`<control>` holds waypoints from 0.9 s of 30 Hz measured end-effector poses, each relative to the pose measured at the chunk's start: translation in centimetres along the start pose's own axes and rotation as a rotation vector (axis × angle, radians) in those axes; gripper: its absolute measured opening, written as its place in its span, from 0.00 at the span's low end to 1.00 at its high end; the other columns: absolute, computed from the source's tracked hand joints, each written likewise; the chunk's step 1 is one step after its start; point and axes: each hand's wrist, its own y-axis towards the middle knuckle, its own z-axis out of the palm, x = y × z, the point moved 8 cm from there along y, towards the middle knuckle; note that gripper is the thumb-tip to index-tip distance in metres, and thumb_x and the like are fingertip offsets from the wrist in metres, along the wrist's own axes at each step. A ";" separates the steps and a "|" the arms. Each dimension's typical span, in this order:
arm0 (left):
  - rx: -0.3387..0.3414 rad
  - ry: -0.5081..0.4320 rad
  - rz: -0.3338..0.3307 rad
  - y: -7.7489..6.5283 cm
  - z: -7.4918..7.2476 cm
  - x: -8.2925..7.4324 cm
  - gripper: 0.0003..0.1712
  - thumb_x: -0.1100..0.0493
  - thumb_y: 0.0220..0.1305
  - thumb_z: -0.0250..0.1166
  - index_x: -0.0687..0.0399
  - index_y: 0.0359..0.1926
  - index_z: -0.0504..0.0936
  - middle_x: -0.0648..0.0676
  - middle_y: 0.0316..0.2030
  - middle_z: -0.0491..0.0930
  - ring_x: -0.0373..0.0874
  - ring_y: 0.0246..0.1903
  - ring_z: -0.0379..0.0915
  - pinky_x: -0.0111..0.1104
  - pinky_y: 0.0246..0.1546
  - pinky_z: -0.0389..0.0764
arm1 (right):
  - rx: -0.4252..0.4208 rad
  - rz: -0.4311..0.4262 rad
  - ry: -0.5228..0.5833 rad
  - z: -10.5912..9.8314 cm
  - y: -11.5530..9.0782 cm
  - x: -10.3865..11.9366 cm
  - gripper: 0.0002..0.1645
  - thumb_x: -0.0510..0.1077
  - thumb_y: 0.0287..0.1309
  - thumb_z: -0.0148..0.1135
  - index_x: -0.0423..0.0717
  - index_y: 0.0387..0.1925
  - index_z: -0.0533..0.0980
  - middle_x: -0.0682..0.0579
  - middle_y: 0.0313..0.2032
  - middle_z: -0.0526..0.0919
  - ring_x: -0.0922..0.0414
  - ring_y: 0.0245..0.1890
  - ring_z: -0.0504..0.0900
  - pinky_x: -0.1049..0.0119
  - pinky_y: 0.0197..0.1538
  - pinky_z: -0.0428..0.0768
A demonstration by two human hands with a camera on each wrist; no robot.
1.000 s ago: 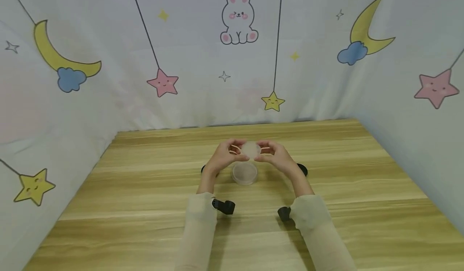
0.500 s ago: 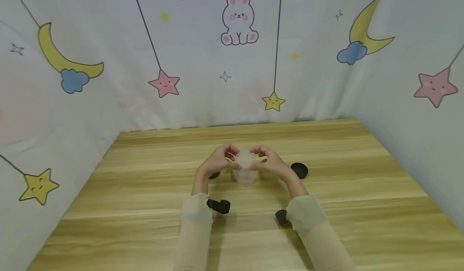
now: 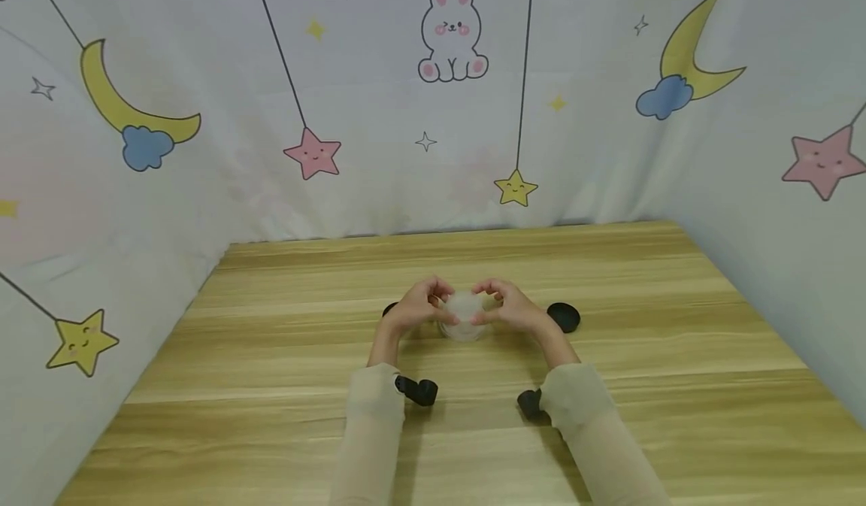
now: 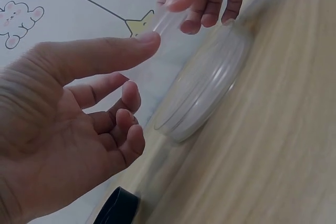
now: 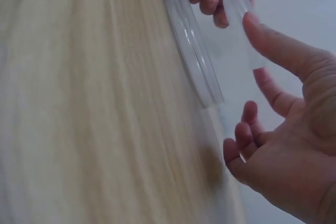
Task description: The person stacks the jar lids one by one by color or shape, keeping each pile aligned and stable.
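pinching a translucent disc (image 3: 464,303) between fingers (image 4: 101,88), left hand (image 3: 416,307) at nine o'clock and right hand (image 3: 517,310) at three have brought it lower, so covering the dish (image 4: 207,85) seems close.

Disc (image 3: 464,307), dish (image 4: 210,80): clear plastic look, dish glossy; tabletop (image 3: 676,393) wood-grained; backdrop (image 3: 379,77) matt cloth.

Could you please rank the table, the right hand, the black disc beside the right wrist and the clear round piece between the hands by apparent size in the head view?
1. Table
2. Right hand
Below both, unranked: black disc and clear round piece, which look about alike, the latter partly covered.
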 end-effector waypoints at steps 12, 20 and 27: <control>-0.040 0.108 -0.084 0.3 0.1 1.6 0.26 0.66 0.49 0.74 0.60 0.50 0.75 0.59 0.48 0.70 0.48 0.42 0.66 0.36 0.45 0.70 | 0.002 -0.038 -0.051 0.8 0.5 -0.8 0.31 0.40 0.52 0.72 0.35 0.56 0.71 0.33 0.60 0.70 0.36 0.62 0.66 0.40 0.64 0.66; -0.033 0.143 -0.106 0.3 0.3 1.5 0.24 0.68 0.49 0.74 0.62 0.48 0.75 0.59 0.46 0.73 0.47 0.43 0.68 0.38 0.49 0.72 | 0.003 -0.052 -0.091 1.2 0.5 -0.4 0.28 0.39 0.50 0.73 0.34 0.52 0.73 0.35 0.56 0.73 0.42 0.56 0.68 0.45 0.61 0.67; 0.005 0.163 -0.132 0.4 0.4 1.8 0.24 0.67 0.51 0.73 0.63 0.49 0.76 0.57 0.41 0.75 0.45 0.38 0.68 0.33 0.45 0.72 | 0.012 -0.020 -0.166 1.2 0.4 -0.7 0.28 0.43 0.51 0.73 0.37 0.53 0.75 0.37 0.57 0.72 0.41 0.57 0.66 0.43 0.60 0.66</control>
